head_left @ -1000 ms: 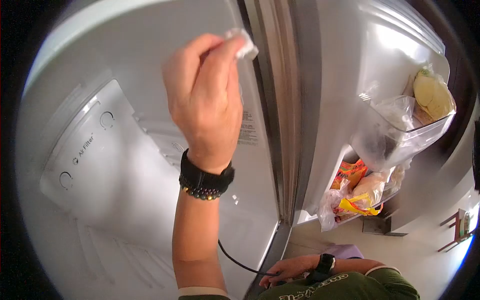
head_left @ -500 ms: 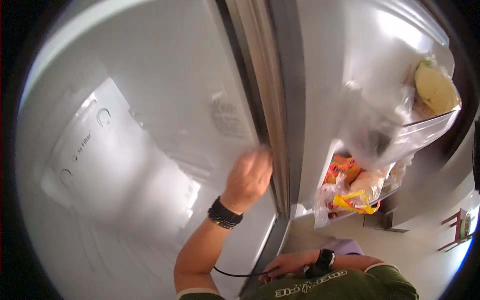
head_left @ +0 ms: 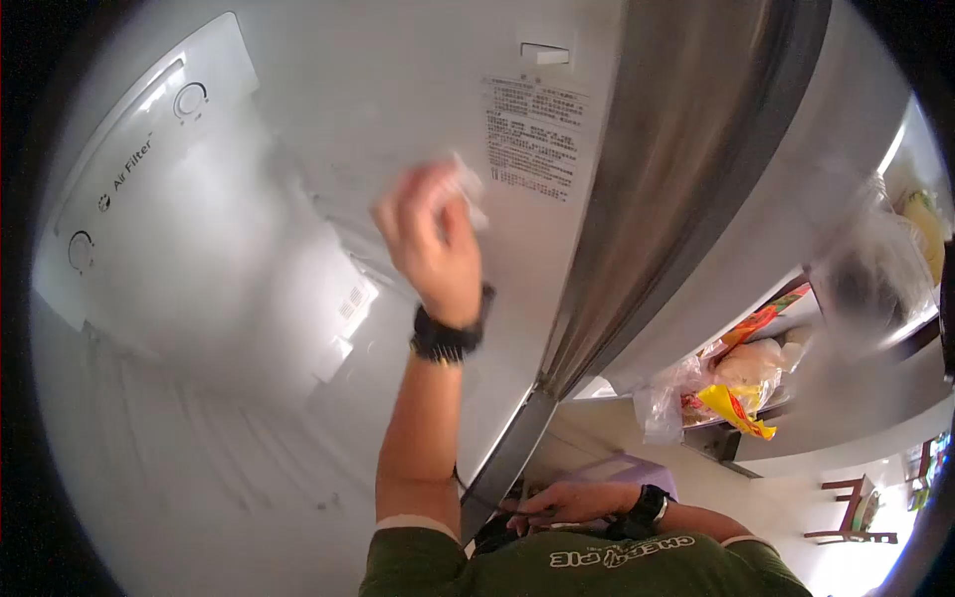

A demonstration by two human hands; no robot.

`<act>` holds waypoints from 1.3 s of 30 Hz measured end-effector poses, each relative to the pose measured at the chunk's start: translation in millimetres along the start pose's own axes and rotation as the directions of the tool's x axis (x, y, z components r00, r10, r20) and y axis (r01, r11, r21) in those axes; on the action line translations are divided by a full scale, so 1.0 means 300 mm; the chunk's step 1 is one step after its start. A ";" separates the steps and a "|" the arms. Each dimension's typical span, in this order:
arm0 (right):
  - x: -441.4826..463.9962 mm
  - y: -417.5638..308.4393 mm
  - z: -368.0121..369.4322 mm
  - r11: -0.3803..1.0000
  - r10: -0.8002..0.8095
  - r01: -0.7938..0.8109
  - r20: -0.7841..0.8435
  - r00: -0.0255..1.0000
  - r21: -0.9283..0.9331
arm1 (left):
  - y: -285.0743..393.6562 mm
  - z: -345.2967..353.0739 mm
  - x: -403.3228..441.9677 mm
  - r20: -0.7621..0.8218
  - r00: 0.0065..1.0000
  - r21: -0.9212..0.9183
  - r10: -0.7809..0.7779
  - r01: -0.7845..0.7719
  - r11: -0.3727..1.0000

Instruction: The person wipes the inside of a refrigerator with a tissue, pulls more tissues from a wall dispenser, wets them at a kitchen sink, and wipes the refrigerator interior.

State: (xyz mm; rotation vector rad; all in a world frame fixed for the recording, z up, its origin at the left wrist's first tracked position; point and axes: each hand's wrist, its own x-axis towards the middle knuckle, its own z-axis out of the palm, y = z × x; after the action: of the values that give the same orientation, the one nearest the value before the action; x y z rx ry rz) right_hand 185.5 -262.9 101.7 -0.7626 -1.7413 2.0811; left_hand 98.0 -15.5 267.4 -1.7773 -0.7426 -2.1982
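My left hand [head_left: 433, 234], blurred by motion and wearing a black bracelet, is raised inside an open refrigerator [head_left: 398, 90]. Its fingers are bent around a small white cloth [head_left: 470, 189], against or close to the pale inner side wall. Just right of the cloth is a printed label [head_left: 532, 139], with a light switch [head_left: 545, 54] above it. Low in front of my body, my right hand [head_left: 577, 500], with a watch on the wrist, has its fingers curled on a thin black cable [head_left: 479, 494]; its fingertips are partly hidden in shadow.
A white panel marked Air Filter [head_left: 189, 229] covers the back of the compartment. To the right stands the open door [head_left: 716, 308], its bins holding bagged food [head_left: 751, 363] and a yellow packet [head_left: 736, 411]. A lilac object [head_left: 622, 473] is behind my right hand; a wooden stool [head_left: 854, 507] stands farther off.
My left hand has moved left and up, off the compartment's front edge, and the white cloth now shows in it. The view has shifted, and the right hand stays low.
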 end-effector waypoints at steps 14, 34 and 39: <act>0.062 -0.053 -0.033 0.994 0.080 -0.067 0.142 0.987 -0.091 | -0.109 -0.177 -0.564 0.353 0.888 -0.003 -0.294 0.315 0.949; 0.091 -0.024 -0.012 1.000 0.018 -0.016 0.135 0.991 -0.015 | -0.093 -0.016 -0.071 -0.026 0.999 -0.041 -0.048 0.047 0.998; 0.063 -0.058 -0.016 0.999 0.026 -0.029 0.112 0.993 0.021 | -0.018 0.061 0.136 -0.135 0.989 -0.024 0.062 -0.066 0.998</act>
State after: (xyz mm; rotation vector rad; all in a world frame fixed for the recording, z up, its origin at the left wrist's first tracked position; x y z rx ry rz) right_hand 171.4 -244.9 114.4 -0.6788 -1.7714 2.1968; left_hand 101.2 4.2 307.8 -1.6231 -0.6189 -2.2700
